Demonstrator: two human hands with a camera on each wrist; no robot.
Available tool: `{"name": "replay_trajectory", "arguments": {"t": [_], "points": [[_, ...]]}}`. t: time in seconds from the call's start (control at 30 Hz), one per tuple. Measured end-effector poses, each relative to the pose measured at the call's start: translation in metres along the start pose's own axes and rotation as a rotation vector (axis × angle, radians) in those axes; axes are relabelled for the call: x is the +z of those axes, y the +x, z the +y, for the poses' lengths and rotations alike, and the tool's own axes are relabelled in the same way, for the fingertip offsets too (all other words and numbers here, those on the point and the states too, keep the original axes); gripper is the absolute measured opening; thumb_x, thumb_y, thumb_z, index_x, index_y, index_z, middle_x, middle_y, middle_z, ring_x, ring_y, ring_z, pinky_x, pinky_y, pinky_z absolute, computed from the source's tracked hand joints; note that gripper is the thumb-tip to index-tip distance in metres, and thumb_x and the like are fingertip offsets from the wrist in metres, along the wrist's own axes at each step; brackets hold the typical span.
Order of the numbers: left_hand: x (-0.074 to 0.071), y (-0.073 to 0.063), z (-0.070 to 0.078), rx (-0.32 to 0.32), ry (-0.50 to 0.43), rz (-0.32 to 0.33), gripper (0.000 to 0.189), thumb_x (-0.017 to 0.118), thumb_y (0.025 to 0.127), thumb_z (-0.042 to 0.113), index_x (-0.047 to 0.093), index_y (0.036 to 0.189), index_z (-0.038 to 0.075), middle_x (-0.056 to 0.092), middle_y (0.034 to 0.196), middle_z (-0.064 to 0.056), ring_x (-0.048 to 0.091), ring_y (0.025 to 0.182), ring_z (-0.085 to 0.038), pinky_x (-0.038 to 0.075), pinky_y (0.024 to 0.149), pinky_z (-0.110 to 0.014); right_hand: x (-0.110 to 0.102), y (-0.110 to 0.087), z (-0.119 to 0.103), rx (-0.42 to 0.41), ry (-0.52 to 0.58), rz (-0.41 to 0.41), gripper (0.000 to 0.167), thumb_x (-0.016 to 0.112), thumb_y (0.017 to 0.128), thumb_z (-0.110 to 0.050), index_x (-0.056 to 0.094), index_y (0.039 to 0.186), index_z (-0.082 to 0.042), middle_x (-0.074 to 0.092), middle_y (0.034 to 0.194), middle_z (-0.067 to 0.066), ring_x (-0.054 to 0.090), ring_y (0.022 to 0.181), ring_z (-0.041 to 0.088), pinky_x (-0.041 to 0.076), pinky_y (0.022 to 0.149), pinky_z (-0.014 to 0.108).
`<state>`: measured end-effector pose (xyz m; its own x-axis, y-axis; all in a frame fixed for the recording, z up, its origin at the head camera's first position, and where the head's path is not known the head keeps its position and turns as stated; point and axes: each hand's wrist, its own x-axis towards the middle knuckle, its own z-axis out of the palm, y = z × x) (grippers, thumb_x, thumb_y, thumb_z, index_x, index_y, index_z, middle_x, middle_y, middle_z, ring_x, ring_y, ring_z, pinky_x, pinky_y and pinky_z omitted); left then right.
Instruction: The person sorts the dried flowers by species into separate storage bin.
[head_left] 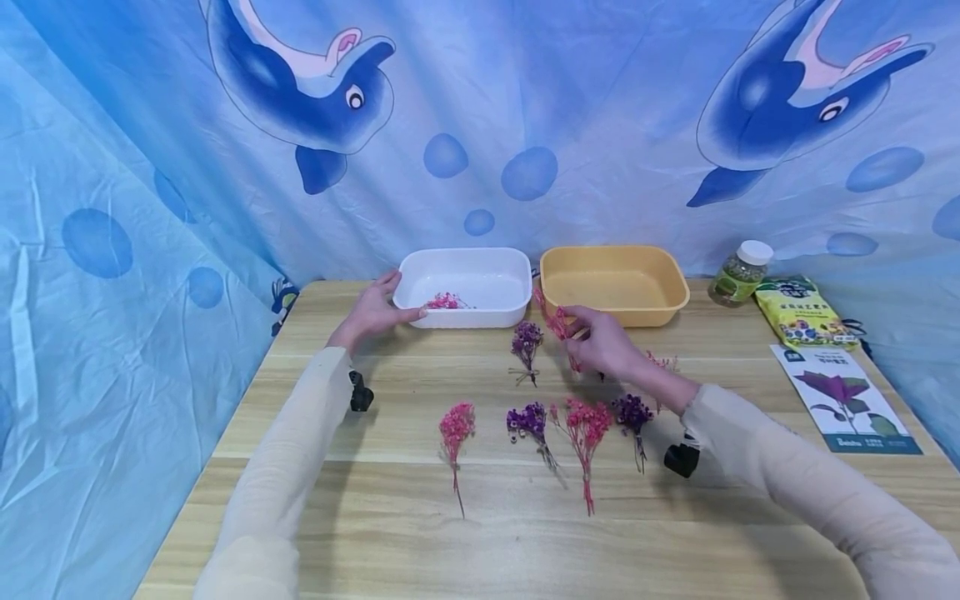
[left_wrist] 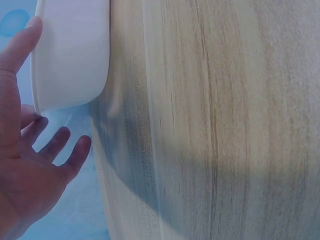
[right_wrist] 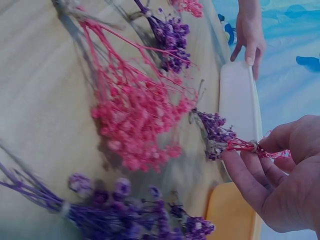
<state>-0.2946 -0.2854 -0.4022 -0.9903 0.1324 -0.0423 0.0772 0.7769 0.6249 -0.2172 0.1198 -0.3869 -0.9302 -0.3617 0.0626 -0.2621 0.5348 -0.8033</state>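
My left hand rests against the left end of a white plastic basin. Its thumb touches the rim, and the other fingers are spread beside the corner. A small pink flower bunch lies inside that basin. Between thumb and fingers, my right hand pinches the tied stems of a pink dried-flower bunch, partly hidden by the hand. This bunch is raised near the gap between the white basin and a yellow basin. A purple bunch lies just left of the right hand.
Nearer on the wooden table lie pink bunches and purple bunches. Another pink bunch is partly behind the right forearm. At right are a lidded jar, a yellow packet and a plant-picture card.
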Motion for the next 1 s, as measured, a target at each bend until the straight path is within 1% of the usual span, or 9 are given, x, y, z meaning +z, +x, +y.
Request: {"name": "replay_trajectory", "arguments": {"t": [0.13, 0.23, 0.3, 0.37, 0.53, 0.7, 0.8, 0.9, 1.0], "points": [[-0.001, 0.0, 0.0, -0.004, -0.006, -0.001, 0.111, 0.082, 0.081, 0.048, 0.017, 0.157, 0.0, 0.01, 0.166, -0.014, 0.008, 0.15, -0.039, 0.013, 0.119, -0.055, -0.003, 0.008, -0.006, -0.044, -0.055, 0.018, 0.058, 0.065, 0.09, 0.003, 0.045, 0.144, 0.008, 0.066, 0.106, 0.024, 0.068, 0.087, 0.035, 0.059, 0.056, 0.033], [-0.001, 0.001, 0.0, -0.007, -0.002, -0.001, 0.11, 0.081, 0.081, 0.048, 0.017, 0.157, 0.0, 0.01, 0.166, -0.014, 0.007, 0.15, -0.039, 0.013, 0.119, -0.055, -0.005, 0.015, -0.012, -0.067, -0.092, 0.029, 0.057, 0.065, 0.09, 0.002, 0.046, 0.143, 0.008, 0.068, 0.105, 0.024, 0.069, 0.087, 0.034, 0.06, 0.061, 0.035], [-0.001, 0.001, 0.0, -0.003, 0.001, -0.001, 0.11, 0.081, 0.081, 0.047, 0.017, 0.157, 0.0, 0.01, 0.166, -0.014, 0.007, 0.15, -0.039, 0.012, 0.119, -0.056, -0.005, 0.02, -0.016, -0.07, -0.107, 0.025, 0.057, 0.066, 0.091, 0.002, 0.046, 0.144, 0.007, 0.068, 0.105, 0.023, 0.069, 0.089, 0.034, 0.06, 0.065, 0.036], [-0.002, 0.0, -0.001, -0.004, 0.003, 0.0, 0.11, 0.081, 0.081, 0.048, 0.017, 0.157, 0.0, 0.009, 0.166, -0.014, 0.007, 0.15, -0.039, 0.012, 0.119, -0.055, -0.005, 0.026, -0.021, -0.064, -0.11, 0.015, 0.057, 0.066, 0.091, 0.001, 0.046, 0.145, 0.006, 0.068, 0.106, 0.022, 0.068, 0.088, 0.032, 0.06, 0.065, 0.035], [-0.001, 0.0, -0.001, -0.006, -0.02, 0.006, 0.111, 0.083, 0.08, 0.046, 0.017, 0.157, -0.001, 0.01, 0.166, -0.014, 0.007, 0.15, -0.038, 0.013, 0.12, -0.054, -0.001, 0.041, -0.032, -0.074, -0.102, -0.027, 0.058, 0.063, 0.092, 0.004, 0.044, 0.147, 0.005, 0.065, 0.109, 0.022, 0.068, 0.083, 0.029, 0.057, 0.057, 0.031], [0.0, -0.001, 0.001, -0.003, -0.035, 0.012, 0.11, 0.083, 0.08, 0.045, 0.018, 0.156, -0.002, 0.011, 0.166, -0.014, 0.007, 0.15, -0.037, 0.014, 0.12, -0.053, 0.002, 0.057, -0.041, -0.1, -0.14, -0.059, 0.058, 0.062, 0.092, 0.006, 0.044, 0.147, 0.005, 0.065, 0.107, 0.021, 0.065, 0.07, 0.027, 0.054, 0.054, 0.03], [0.001, -0.001, 0.0, 0.005, -0.032, 0.014, 0.11, 0.083, 0.081, 0.045, 0.018, 0.156, -0.002, 0.011, 0.166, -0.014, 0.007, 0.15, -0.037, 0.014, 0.12, -0.053, 0.005, 0.067, -0.045, -0.102, -0.138, -0.087, 0.059, 0.061, 0.092, 0.007, 0.043, 0.148, 0.004, 0.064, 0.105, 0.019, 0.064, 0.064, 0.03, 0.054, 0.052, 0.031], [0.001, -0.001, -0.002, 0.01, -0.032, 0.02, 0.11, 0.083, 0.08, 0.045, 0.019, 0.156, -0.002, 0.012, 0.166, -0.013, 0.008, 0.15, -0.036, 0.016, 0.12, -0.052, 0.008, 0.077, -0.047, -0.117, -0.171, -0.099, 0.059, 0.06, 0.091, 0.007, 0.043, 0.147, 0.004, 0.065, 0.104, 0.018, 0.063, 0.064, 0.028, 0.053, 0.052, 0.031], [0.002, -0.001, -0.002, 0.009, -0.031, 0.02, 0.111, 0.083, 0.079, 0.047, 0.019, 0.156, -0.001, 0.012, 0.166, -0.013, 0.009, 0.15, -0.036, 0.016, 0.12, -0.052, 0.01, 0.086, -0.05, -0.141, -0.24, -0.109, 0.057, 0.059, 0.091, 0.006, 0.046, 0.146, 0.004, 0.067, 0.102, 0.017, 0.063, 0.068, 0.024, 0.053, 0.056, 0.031]]}}
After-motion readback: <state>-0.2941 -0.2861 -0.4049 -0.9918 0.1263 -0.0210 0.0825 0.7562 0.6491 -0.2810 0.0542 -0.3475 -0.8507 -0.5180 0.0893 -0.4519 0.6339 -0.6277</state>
